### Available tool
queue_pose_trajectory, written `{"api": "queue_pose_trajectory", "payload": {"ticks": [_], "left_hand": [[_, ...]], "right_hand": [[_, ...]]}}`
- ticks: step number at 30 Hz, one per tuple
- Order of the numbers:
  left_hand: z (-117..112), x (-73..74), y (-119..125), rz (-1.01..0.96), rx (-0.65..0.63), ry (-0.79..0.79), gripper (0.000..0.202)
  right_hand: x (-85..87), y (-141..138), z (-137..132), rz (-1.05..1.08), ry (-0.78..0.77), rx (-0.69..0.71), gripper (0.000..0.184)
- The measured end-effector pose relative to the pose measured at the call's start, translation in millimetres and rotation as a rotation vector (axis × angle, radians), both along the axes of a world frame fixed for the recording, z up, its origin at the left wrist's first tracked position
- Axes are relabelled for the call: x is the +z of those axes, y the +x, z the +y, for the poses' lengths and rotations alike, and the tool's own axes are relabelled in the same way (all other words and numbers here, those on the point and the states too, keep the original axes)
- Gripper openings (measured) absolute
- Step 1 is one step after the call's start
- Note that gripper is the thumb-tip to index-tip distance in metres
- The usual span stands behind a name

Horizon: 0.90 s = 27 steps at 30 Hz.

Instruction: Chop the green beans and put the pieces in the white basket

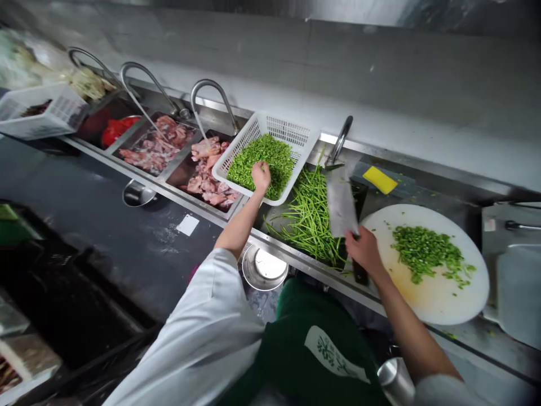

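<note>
My left hand [261,176] is over the chopped green vegetable [270,155] heaped in a white plastic basket [306,141]. Its fingers are curled closed, and whatever may be inside them is hidden. In my right hand [364,248] is a cleaver [341,203], gripped at the handle, its broad blade tilted up above the sink. Long thin green stalks [310,214] fill that sink, just below and left of the blade. To the right, a round white cutting board [422,299] carries a loose pile of chopped green pieces [426,251].
Raw meat pieces [207,180] fill two sinks on the left, under curved faucets [213,83]. Farther left are a red item [114,131] and a white crate [54,115]. A yellow cloth or sponge [380,179] lies behind the board. Metal pots [265,268] stand below the counter.
</note>
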State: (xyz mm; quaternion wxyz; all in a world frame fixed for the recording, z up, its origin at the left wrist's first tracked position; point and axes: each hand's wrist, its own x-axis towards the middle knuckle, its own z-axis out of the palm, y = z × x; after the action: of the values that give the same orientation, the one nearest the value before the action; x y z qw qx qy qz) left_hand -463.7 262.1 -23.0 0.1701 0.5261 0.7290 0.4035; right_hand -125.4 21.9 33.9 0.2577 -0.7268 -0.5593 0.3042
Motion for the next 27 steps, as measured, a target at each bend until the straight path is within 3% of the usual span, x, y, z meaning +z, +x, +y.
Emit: {"api": "queue_pose_trajectory", "payload": {"ticks": [3,5,8,10,13,17,22,27], "left_hand": [[-47.4,-8.8,50.3,-0.091,-0.187,0.277,0.037],[-83.1,-21.4,102.9,-0.117,-0.397,0.32,0.04],[-127.9,-45.9,191.7,-0.145,-0.75,0.262,0.046],[-145.2,-61.9,251.3,-0.147,-0.907,0.199,0.049],[-154.1,-80.8,336.4,-0.086,-0.985,0.059,0.058],[-157.5,-92.6,419.0,0.072,-0.906,-0.139,0.069],[-166.7,-102.0,471.2,0.097,-0.915,-0.146,0.069],[-183.0,-109.7,491.8,0.032,-1.044,-0.123,0.078]], "right_hand": [[-5.7,100.5,-91.1,-0.379,-0.021,-0.146,0.028],[-8.2,155.4,-143.7,-0.62,-0.114,-0.245,0.03],[-8.3,205.2,-198.4,-0.812,-0.328,-0.372,0.031],[-11.1,223.5,-214.9,-0.806,-0.477,-0.431,0.037],[-24.8,247.7,-216.0,-0.727,-0.564,-0.472,0.039],[-45.8,272.8,-201.1,-0.645,-0.62,-0.536,0.04],[-58.3,281.3,-171.5,-0.617,-0.612,-0.482,0.041],[-57.5,281.0,-152.3,-0.665,-0.586,-0.307,0.039]]}}
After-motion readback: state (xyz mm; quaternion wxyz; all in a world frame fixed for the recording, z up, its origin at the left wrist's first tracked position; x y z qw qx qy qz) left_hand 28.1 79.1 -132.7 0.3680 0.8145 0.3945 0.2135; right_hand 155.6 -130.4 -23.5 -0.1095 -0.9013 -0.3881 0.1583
